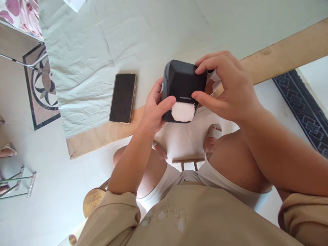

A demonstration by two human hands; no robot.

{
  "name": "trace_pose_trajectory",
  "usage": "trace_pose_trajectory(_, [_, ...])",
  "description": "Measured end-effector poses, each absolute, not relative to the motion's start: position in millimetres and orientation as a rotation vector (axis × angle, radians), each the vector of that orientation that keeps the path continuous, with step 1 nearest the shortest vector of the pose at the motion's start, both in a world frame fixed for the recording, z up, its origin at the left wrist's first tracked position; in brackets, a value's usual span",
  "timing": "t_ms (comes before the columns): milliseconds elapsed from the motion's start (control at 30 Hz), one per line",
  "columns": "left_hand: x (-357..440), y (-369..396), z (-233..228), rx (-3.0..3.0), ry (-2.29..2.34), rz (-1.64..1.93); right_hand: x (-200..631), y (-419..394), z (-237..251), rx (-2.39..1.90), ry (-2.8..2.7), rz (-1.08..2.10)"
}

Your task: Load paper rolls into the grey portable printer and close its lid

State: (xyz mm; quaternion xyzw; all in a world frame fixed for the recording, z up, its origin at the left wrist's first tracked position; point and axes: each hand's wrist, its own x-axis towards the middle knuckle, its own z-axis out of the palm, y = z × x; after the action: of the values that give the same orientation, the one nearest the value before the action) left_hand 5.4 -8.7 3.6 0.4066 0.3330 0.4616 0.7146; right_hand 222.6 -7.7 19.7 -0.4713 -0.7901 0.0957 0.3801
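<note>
A dark label printer (180,80) with NIIMBOT lettering is held above the table's near edge. From its lower front comes a white label (183,112). My left hand (155,109) wraps its left side, thumb on the front near the label and the other fingers mostly hidden behind. On the opposite side, my right hand (225,82) grips the printer, its thumb by the lettering and its fingers at the upper right corner. Something whitish and partly hidden shows between the right palm and the printer.
A phone (123,98) lies dark-screened on the pale green cloth (84,68), left of the printer. The wooden table edge (102,133) runs along the near side. Below are my knees and a wooden stool (94,200). At far left stand metal legs (19,184) and another person's foot (8,150).
</note>
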Motion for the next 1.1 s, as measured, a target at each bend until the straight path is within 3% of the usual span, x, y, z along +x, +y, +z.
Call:
trace_pose_trajectory(533, [11,-12,1,0.956,0.835,1.092,227,-12,12,-1.324,-2.048,0.233])
trace_pose_trajectory(1100, [11,2,-8,0.777,1.03,1.17,228,-17,20,-1.166,-2.218,0.243])
